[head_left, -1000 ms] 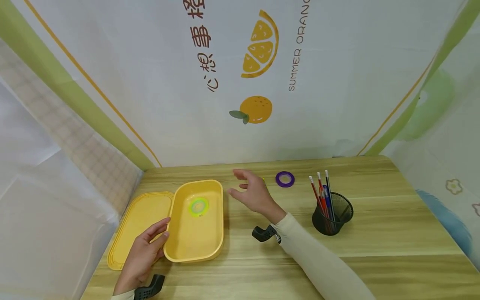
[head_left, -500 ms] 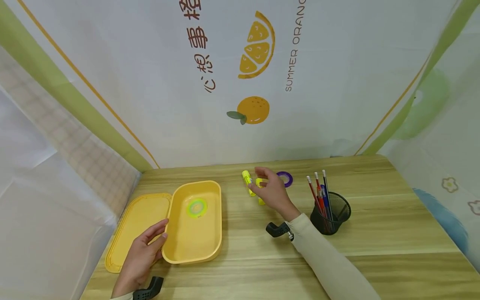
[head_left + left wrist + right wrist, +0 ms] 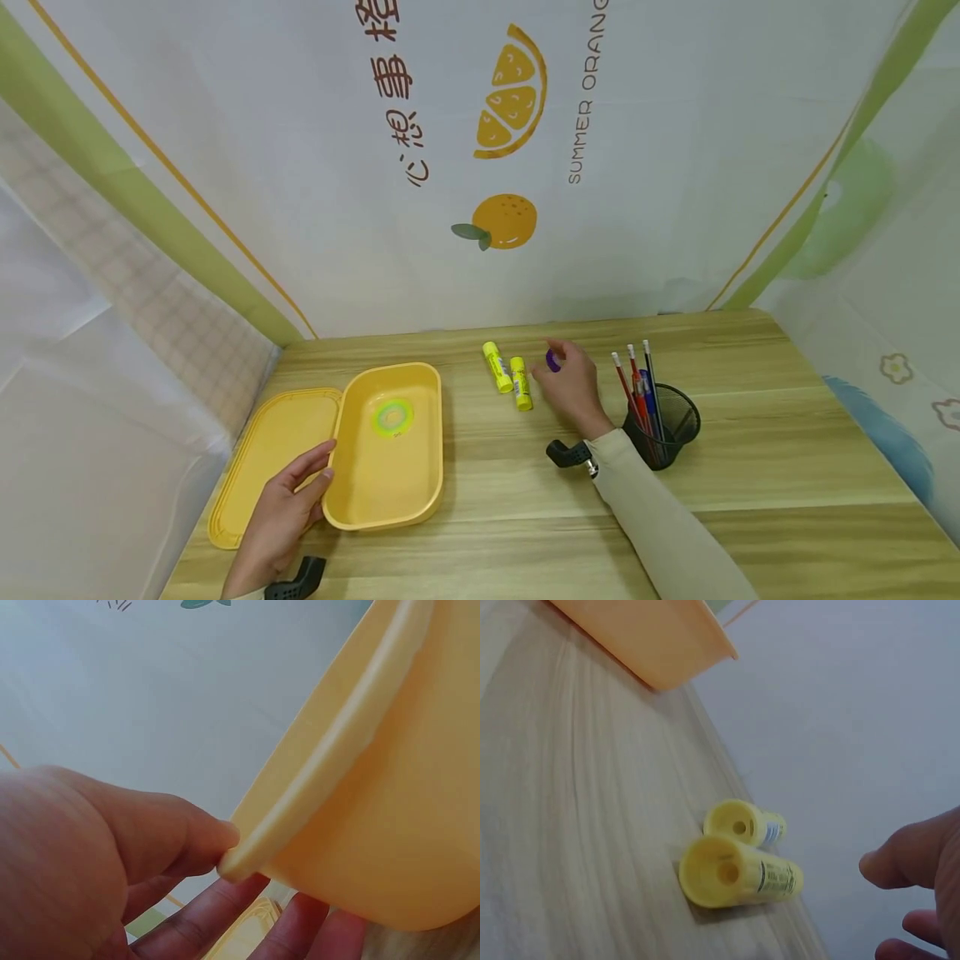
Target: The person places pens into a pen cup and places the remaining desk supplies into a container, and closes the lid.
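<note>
My left hand point(image 3: 281, 504) holds the near left rim of an open yellow plastic box point(image 3: 390, 487). In the left wrist view the thumb presses on the rim and the fingers point(image 3: 202, 919) lie under it outside. A green tape roll point(image 3: 379, 421) lies in the box. At the back, my right hand point(image 3: 573, 387) is over a purple tape roll point(image 3: 553, 361), mostly covering it, thumb and fingers apart. To that hand's left lie two yellow glue sticks, the nearer one point(image 3: 521, 383) and the farther one point(image 3: 497, 367), side by side.
Left of the box lies its yellow lid point(image 3: 273, 450), flat on the wooden table point(image 3: 510, 550). A black mesh pen cup point(image 3: 684, 417) with pencils and pens stands right of my right hand. A white printed cloth point(image 3: 637, 250) hangs along the back edge.
My right hand has moved right from beside the box, past the glue sticks, to the purple tape roll, uncovering the glue sticks. The left hand stays at the box rim.
</note>
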A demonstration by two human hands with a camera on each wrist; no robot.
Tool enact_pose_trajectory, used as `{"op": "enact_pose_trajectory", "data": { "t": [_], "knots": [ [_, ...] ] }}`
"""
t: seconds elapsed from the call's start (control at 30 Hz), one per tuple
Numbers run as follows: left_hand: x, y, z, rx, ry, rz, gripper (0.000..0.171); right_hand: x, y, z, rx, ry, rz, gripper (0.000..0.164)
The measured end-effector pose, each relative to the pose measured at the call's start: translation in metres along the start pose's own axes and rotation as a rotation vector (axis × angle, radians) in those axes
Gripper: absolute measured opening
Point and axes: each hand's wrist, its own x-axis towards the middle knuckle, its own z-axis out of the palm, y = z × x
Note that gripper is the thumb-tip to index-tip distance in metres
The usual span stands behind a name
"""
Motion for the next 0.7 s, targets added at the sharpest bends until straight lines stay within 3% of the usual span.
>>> {"op": "enact_pose_trajectory", "data": {
  "t": [0.3, 0.7],
  "knots": [
    [-0.001, 0.001, 0.000, 0.011, 0.003, 0.001, 0.054, 0.010, 0.018, -0.001, -0.064, 0.143, 0.016, 0.060],
    [0.002, -0.003, -0.001, 0.018, 0.005, 0.005, 0.054, 0.014, 0.031, -0.005, -0.160, 0.127, 0.011, 0.070]
  ]
}}
